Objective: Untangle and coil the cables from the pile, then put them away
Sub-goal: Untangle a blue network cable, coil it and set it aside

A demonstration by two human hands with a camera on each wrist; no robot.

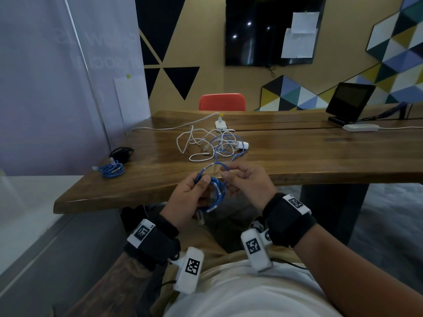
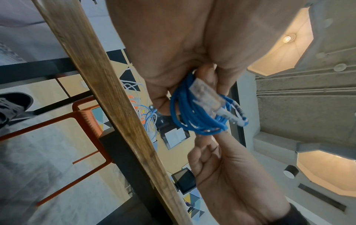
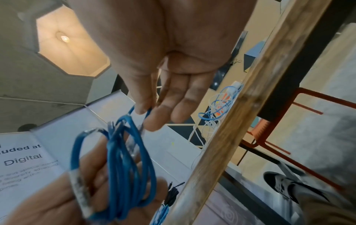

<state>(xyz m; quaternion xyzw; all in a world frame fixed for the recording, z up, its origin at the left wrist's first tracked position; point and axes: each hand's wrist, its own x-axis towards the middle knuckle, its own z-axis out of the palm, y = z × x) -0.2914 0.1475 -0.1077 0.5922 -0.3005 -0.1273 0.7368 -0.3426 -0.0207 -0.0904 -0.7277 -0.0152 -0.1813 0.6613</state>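
My left hand (image 1: 202, 187) grips a small coil of blue network cable (image 1: 216, 191) in front of the wooden table's (image 1: 137, 195) near edge. A clear plug (image 2: 206, 94) lies across the coil (image 2: 192, 118) under my left hand's fingers (image 2: 208, 76). My right hand (image 1: 229, 177) pinches the loose blue strand (image 3: 143, 112) between thumb and forefinger, just right of the coil (image 3: 127, 167). The strand runs back into the tangled pile of white and blue cables (image 1: 212, 145) on the table.
A coiled blue cable (image 1: 112, 169) and a black cable bundle (image 1: 121, 153) lie at the table's left end. A white power strip (image 1: 220, 124), a white adapter (image 1: 360, 127) and a small screen (image 1: 350, 99) stand farther back. An orange chair (image 1: 222, 102) is behind the table.
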